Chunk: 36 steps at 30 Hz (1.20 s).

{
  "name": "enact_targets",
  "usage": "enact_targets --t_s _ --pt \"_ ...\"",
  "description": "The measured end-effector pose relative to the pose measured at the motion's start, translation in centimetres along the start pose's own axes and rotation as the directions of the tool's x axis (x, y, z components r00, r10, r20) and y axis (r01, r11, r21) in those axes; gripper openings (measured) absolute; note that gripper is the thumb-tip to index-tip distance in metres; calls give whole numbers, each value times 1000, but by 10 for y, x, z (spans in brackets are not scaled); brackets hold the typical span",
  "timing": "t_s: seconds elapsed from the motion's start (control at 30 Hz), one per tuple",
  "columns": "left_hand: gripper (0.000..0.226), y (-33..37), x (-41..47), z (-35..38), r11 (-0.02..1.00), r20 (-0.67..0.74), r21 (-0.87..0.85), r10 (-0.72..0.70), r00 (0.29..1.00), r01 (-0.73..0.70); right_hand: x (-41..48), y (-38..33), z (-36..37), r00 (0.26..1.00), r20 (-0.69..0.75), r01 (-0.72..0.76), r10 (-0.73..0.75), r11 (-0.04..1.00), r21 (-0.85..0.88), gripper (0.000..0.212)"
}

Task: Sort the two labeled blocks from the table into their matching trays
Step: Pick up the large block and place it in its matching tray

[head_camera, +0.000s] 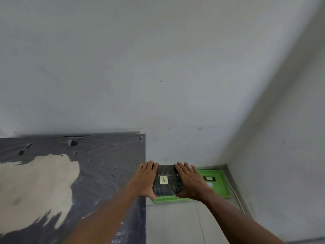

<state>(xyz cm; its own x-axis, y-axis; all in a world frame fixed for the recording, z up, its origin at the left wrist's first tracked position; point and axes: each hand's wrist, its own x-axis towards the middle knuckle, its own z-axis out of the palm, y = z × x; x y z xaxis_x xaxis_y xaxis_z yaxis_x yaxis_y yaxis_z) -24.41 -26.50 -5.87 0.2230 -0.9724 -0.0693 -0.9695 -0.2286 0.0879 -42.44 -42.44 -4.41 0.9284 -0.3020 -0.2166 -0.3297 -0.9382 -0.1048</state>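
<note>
Right now I have both hands clamped on the black block marked A [168, 180], the left hand [146, 179] pressed flat against its nine o'clock side and the right hand [190, 181] against its three o'clock side, thumbs hooked under the near edge. The block sits over the left end of the green tray [219, 186], which lies on the floor in the corner, just beside the right edge of the table [105, 173]; I cannot tell whether the block is already resting on the tray bottom or hangs a touch above it. At three o'clock from the block, inside the same tray, I see a small dark tag with a pale label [209, 178], too blurred to read, so I am only assuming this tray is the A one. My judgement is that the first block is at or near the point of being set down, with the release not yet made. The second block and the other tray are out of my view; the worn, patchy table top shows nothing on it in the part I can see. So roughly half of the sorting looks left.
</note>
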Motion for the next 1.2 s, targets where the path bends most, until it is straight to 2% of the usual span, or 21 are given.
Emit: enact_targets --t_s 0.2,0.37,0.57,0.67,0.77,0.93,1.2 --pt "128 48 42 13 1000 109 10 -25 994 24 -13 64 11 999 -37 33 -30 996 77 122" --pt "143 62 76 34 999 142 36 -38 989 33 -1 103 27 997 -56 54 -50 996 70 122" --pt "127 65 122 62 992 127 -81 -83 989 93 25 142 52 1000 0 23 -23 996 84 125" --pt "125 63 141 78 992 158 -50 -108 981 117 38 152 66 1000 16 -24 22 989 143 127" --pt "128 63 161 107 985 190 -42 -159 969 170 49 169 87 993 -14 -106 113 965 241 116" --pt "129 58 188 174 974 214 -43 -210 954 224 56 209 152 968 -1 -226 249 880 418 91" --pt "122 55 239 316 959 134 -49 -270 954 278 84 268 318 972 57 -233 229 890 392 78"
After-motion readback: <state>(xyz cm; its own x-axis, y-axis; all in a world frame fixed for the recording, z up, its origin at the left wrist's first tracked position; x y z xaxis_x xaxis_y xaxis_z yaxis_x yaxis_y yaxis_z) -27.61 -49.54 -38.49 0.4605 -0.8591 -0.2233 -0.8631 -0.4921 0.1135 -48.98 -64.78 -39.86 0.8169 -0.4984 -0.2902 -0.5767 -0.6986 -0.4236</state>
